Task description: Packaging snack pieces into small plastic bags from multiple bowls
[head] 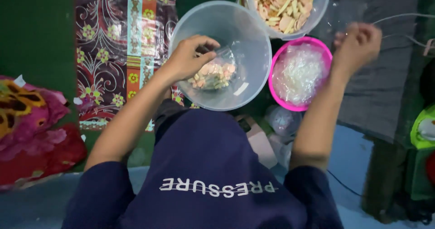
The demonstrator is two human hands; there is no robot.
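— Snacks in a small clear bag [214, 73] sit inside the clear bucket [235, 38], pinched at the top by the left hand [188, 56].

— Right hand [358, 43]?

— Fisted above the pink bowl [277, 87] of plastic bags, apparently holding nothing. A full tub [317, 11] crowds the bucket's far rim.

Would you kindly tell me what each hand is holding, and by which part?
The left hand pinches the small clear snack-filled plastic bag by its top. The right hand is closed; anything held cannot be told.

Single head-worn view, looking steeply down, close over lap and floor
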